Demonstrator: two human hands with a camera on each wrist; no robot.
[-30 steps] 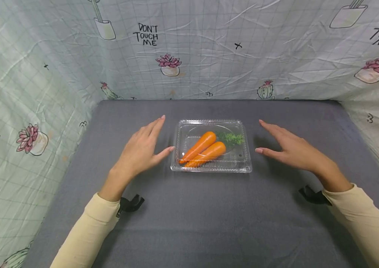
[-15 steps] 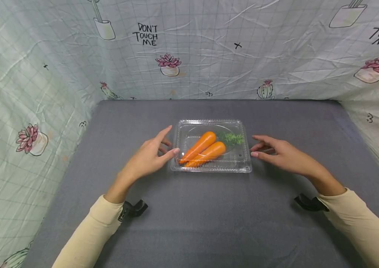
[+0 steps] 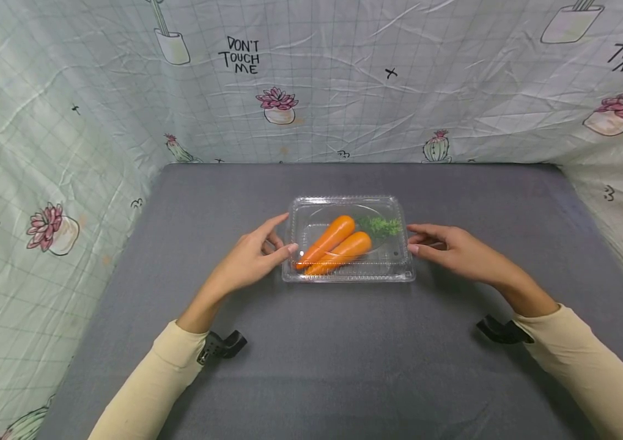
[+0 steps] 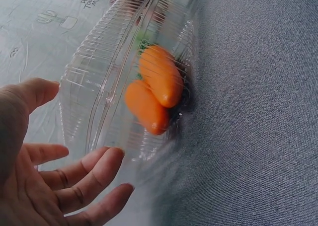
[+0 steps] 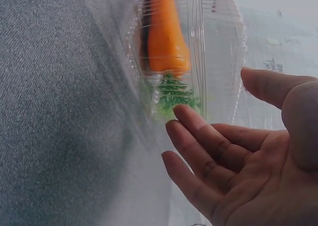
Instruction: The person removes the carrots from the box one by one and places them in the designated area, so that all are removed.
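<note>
A clear plastic clamshell container (image 3: 383, 269) lies flat on the grey table with its lid down. Two orange carrots (image 3: 339, 247) with green tops (image 3: 383, 227) show through the lid. At the container's left side is my left hand (image 3: 247, 260), thumb tip at the lid's edge and fingers loosely bent beside the wall. My right hand (image 3: 457, 250) is at the opposite side, its fingertips close to the wall. In the wrist views, the left thumb (image 4: 44, 89) and right thumb (image 5: 263, 82) meet or nearly meet the lid edge; contact is hard to tell. Neither hand's fingers curl round the container.
The grey cloth-covered table (image 3: 333, 366) extends around the container. A pale patterned curtain (image 3: 333, 98) with plant drawings and lettering stands behind the table and along both sides. Black wrist straps (image 3: 225, 345) stick out from the cuffs of both sleeves.
Both hands have moved inward from the two sides to the container's edges, and their fingers have bent a little. The container and carrots stay in nearly the same place.
</note>
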